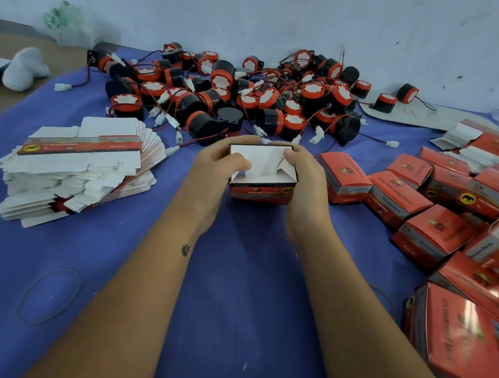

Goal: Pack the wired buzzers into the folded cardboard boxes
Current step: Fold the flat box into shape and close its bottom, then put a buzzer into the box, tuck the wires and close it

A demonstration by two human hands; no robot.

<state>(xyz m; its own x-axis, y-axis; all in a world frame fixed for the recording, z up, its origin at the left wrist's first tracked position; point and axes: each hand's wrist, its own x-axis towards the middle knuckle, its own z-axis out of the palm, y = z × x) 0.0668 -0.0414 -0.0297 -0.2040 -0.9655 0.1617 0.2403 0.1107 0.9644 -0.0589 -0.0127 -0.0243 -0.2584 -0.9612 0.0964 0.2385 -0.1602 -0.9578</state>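
Note:
A small red cardboard box [260, 190] stands on the blue cloth in the middle, its white end flaps partly folded in. My left hand [213, 170] grips its left side, thumb pressing a flap down. My right hand [303, 182] grips the right side, thumb on the opposite flap. Behind the box lies a heap of black-and-red wired buzzers [236, 96] with white connectors. Whether a buzzer is inside the held box is hidden.
A stack of flat unfolded boxes [79, 169] lies at the left. Several closed red boxes [440, 219] are piled at the right. A rubber band [49, 294] lies near left. More flat boxes [487, 144] sit far right; a white wall stands behind.

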